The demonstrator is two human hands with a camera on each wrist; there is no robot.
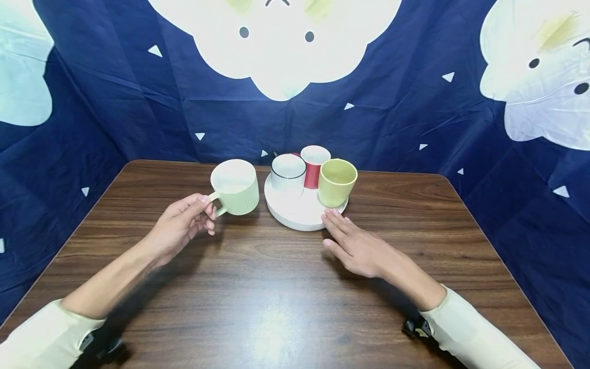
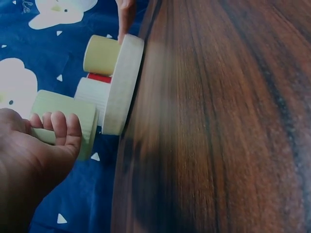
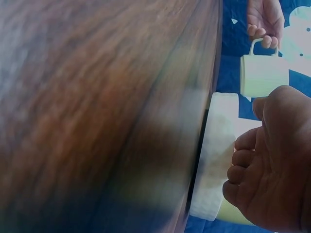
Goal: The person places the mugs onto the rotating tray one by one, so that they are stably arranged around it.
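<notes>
My left hand (image 1: pixel 184 223) pinches the handle of a pale green ribbed mug (image 1: pixel 239 192), held upright left of a round white tray (image 1: pixel 295 220). The left wrist view shows this mug (image 2: pixel 87 121) raised above the table. My right hand (image 1: pixel 357 246) has its fingers extended, with the fingertips at the tray's front right rim, just below a yellow-green cup (image 1: pixel 338 184). A white ribbed cup with a dark rim (image 1: pixel 288 177) and a red cup with a white inside (image 1: pixel 312 177) also stand on the tray. The red cup is partly hidden behind the others.
The tray rests towards the back of a brown wood-grain table (image 1: pixel 276 287). Behind the table hangs a dark blue cloth (image 1: pixel 392 133) with white cloud shapes and small triangles. Black devices are strapped at both sleeves.
</notes>
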